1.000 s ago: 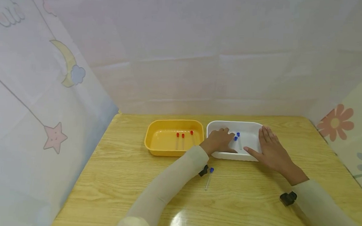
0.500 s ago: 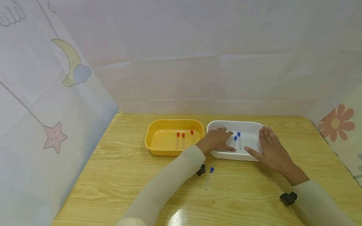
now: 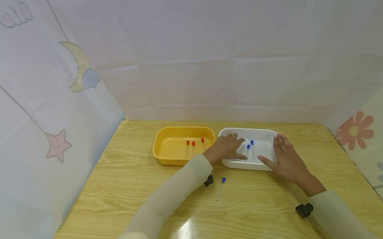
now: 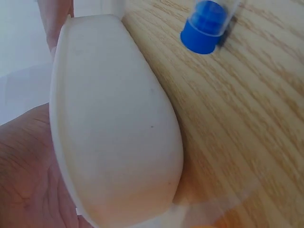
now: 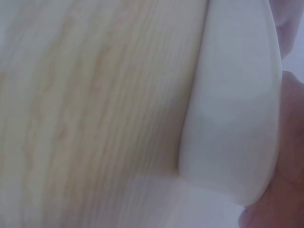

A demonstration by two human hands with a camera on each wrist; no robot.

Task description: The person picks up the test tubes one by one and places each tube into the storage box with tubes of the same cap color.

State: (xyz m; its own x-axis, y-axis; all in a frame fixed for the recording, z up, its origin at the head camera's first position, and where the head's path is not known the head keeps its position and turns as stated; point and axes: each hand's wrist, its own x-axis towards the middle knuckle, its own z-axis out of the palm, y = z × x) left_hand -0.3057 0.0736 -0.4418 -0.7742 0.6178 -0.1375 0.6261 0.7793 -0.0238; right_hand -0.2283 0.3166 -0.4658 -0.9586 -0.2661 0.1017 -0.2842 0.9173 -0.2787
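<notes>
My left hand (image 3: 228, 147) lies over the left end of the white tray (image 3: 250, 166), fingers and thumb extended across its inside. At the tray's right end rests my right hand (image 3: 288, 161), its fingers straight along the rim and the thumb spread toward the front. Between the hands, two clear tubes with blue caps (image 3: 248, 147) lie in the tray. In the left wrist view the palm (image 4: 28, 166) is at the tray's rim. Another blue-capped tube (image 3: 220, 189) lies on the table in front of the tray, close to my left wrist.
A yellow tray (image 3: 163, 161) stands left of the white one, partly behind my left forearm. Several tubes with red caps (image 3: 188, 143) lie inside it. The wooden table (image 3: 251, 209) meets a pale sheet (image 3: 187, 79) at the back.
My left hand has shifted slightly left over the white tray, showing more of the two blue-capped tubes. My right hand has stayed in place.
</notes>
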